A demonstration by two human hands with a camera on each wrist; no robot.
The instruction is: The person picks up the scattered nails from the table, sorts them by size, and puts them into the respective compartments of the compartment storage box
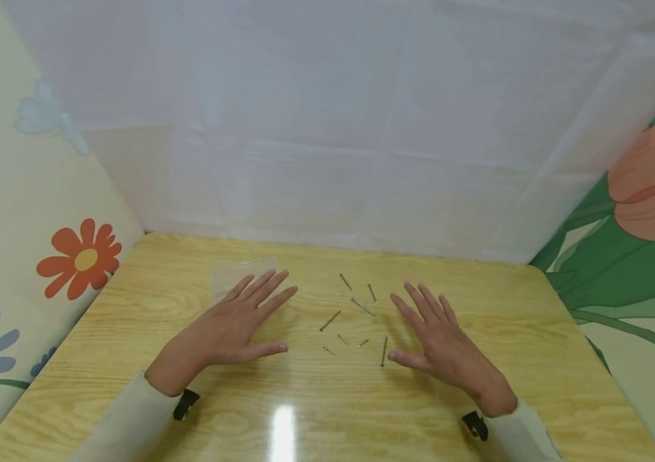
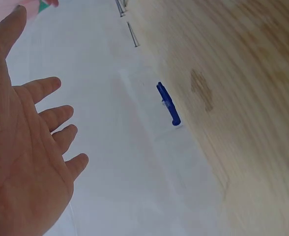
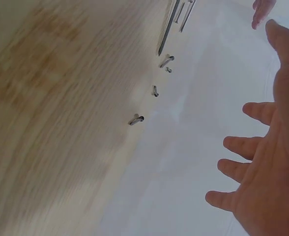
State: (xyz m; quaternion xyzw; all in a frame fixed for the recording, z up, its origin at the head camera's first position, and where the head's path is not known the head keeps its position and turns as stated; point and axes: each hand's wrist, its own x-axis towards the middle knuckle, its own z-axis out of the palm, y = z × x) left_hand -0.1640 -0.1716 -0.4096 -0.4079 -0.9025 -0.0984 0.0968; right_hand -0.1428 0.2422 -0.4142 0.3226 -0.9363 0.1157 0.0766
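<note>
Several metal nails of different lengths lie scattered on the wooden table between the two hands in the head view. Among them are a long nail (image 1: 363, 307), another long nail (image 1: 384, 351) close to the right thumb, and a short nail (image 1: 329, 350). The left hand (image 1: 229, 330) hovers with fingers spread, left of the nails. Partly behind its fingers lies a clear plastic sheet or bag (image 1: 226, 276). On the other side, the right hand (image 1: 443, 343) is spread out too, holding nothing. A small blue plastic piece (image 2: 169, 104) shows in the left wrist view.
The wooden table (image 1: 327, 430) meets a white sheet (image 1: 327, 160) hung at the back. Flower-printed panels stand at the left (image 1: 33, 192) and right (image 1: 651, 269). Dark wrist devices sit at both cuffs.
</note>
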